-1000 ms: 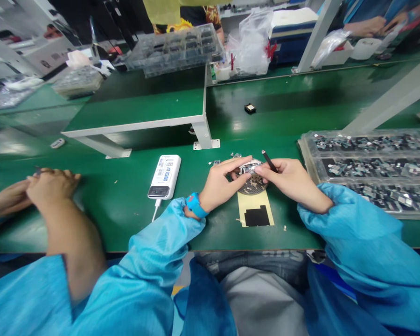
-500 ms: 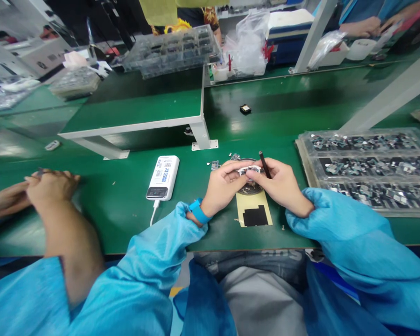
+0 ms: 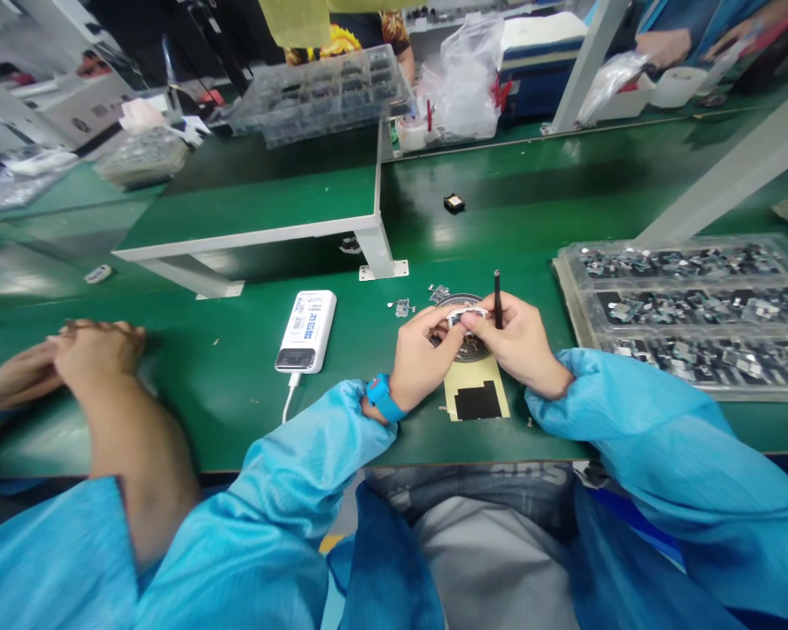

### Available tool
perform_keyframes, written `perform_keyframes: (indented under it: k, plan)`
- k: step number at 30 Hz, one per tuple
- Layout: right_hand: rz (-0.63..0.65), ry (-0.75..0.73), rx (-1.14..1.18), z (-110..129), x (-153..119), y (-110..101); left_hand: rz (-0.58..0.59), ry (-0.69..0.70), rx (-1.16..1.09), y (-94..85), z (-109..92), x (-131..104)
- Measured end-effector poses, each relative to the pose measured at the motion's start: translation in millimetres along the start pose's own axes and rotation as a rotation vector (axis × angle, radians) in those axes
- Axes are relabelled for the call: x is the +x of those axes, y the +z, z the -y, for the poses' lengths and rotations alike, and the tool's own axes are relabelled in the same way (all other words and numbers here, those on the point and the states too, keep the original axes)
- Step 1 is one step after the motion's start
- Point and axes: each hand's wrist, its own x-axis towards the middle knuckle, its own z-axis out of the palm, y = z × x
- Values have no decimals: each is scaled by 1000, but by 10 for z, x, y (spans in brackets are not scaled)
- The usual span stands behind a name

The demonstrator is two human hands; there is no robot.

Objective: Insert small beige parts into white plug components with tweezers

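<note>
Between my hands, over a round dark dish point(image 3: 471, 350), is a small white-framed part point(image 3: 458, 317). My left hand point(image 3: 421, 354) pinches its left side; a blue band circles that wrist. The fingertips of my right hand point(image 3: 522, 344) press on its right side. That same hand also holds a dark pen-like tool point(image 3: 497, 299), pointing up beside the index finger. Below the dish lies a yellow sheet point(image 3: 456, 376) with a black patch point(image 3: 478, 402). Small metal pieces point(image 3: 403, 307) rest on the green table just beyond my left hand.
A white power bank point(image 3: 307, 331) with a cable lies left of my hands. Clear trays of small parts point(image 3: 696, 308) stand at right. Behind is a raised green shelf point(image 3: 269, 197). Another person's clasped hands point(image 3: 98, 354) rest at far left. A small black box point(image 3: 454, 203) sits farther back.
The pen-like tool has turned more upright in my right hand. My left hand has shifted slightly right, and my right forearm slightly left. Both hands still hold the white-framed part.
</note>
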Motion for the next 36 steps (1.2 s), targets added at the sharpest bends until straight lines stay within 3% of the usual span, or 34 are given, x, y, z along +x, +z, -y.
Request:
perform_keyframes:
  k: [4,10,14,30,36]
  plan:
    - [52,-65,-162,40,34,-49,36,-13,-19,-55,33,54]
    - [-55,-333,-331,189,10,-157,17,130,230,-110,-29,81]
    - [33,-447,-365,192,5,-173,21,151,281,-120,-30,75]
    - [171,-521,-470,-4,47,-185,52,210,426,-163,37,95]
    - [59,-352,-580,-44,100,-220,-49,123,365,-270,164,233]
